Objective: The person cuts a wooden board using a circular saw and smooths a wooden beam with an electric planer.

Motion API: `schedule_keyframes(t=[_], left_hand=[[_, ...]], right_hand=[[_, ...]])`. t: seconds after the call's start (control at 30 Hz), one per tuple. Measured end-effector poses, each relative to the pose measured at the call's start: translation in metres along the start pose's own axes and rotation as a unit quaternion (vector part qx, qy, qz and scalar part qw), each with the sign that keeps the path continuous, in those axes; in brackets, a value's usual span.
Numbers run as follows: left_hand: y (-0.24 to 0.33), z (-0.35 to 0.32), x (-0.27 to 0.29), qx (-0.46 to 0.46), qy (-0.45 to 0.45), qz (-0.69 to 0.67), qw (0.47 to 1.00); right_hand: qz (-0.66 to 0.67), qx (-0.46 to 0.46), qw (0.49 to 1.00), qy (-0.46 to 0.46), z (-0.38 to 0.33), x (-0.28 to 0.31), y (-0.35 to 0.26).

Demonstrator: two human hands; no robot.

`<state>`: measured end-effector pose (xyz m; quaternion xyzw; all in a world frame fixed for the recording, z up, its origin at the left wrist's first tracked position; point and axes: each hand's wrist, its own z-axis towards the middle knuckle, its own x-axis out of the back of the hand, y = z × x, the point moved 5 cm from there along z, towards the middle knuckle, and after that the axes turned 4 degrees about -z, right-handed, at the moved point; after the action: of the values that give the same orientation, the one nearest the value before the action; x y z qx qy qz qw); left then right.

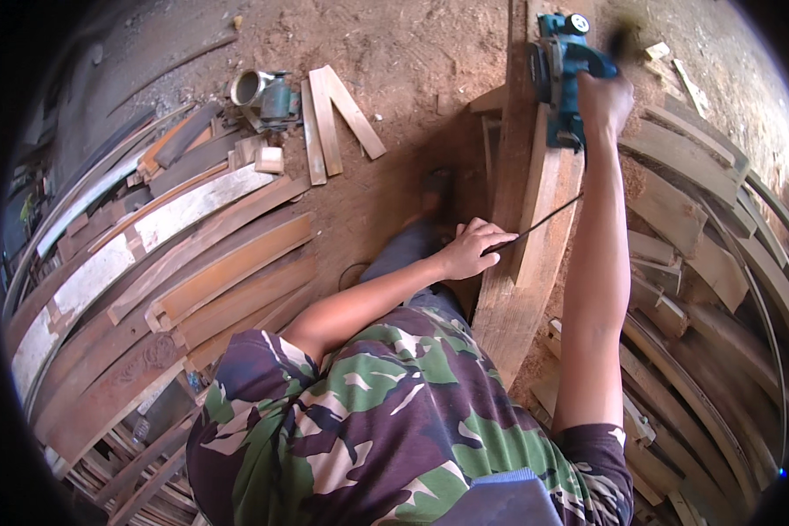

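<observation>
A blue electric planer (566, 83) rests toward the far end of a narrow wooden strip (542, 197). My right hand (605, 103) is wrapped round its handle, with the arm stretched far forward. The strip lies on a thicker, wider wooden beam (515, 316). Nearer to me, at the beam's left edge, my left hand (475, 249) is closed on a thin black cord (548, 216). This cord slants up to the right across the strip, then passes behind my right forearm. Shavings blur the air just beyond the planer.
Stacked boards (228, 280) fill the left side; more planks (684, 202) lie on the right. A second blue power tool (276, 101) with a round metal opening lies on the dusty ground, beside several short wooden slats (324, 123). A thin cable (754, 289) curves over the right-hand planks.
</observation>
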<state>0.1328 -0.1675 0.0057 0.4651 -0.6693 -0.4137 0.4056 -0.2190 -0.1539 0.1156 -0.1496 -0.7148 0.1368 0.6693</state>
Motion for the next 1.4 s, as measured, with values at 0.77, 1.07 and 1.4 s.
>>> schedule_keyframes(t=[0.77, 1.07, 1.4], left_hand=[[0.012, 0.061, -0.028, 0.096, 0.289, 0.086, 0.949], [0.041, 0.080, -0.088, 0.110, 0.282, -0.258, 0.917], [0.104, -0.039, -0.050, 0.062, -0.006, -0.687, 0.724]], right_hand=[[0.293, -0.298, 0.908, -0.031, -0.461, 0.136, 0.265], [0.327, -0.399, 0.851, 0.099, -0.613, 0.135, 0.353], [0.142, -0.185, 0.972, -0.011, -0.551, 0.102, 0.343]])
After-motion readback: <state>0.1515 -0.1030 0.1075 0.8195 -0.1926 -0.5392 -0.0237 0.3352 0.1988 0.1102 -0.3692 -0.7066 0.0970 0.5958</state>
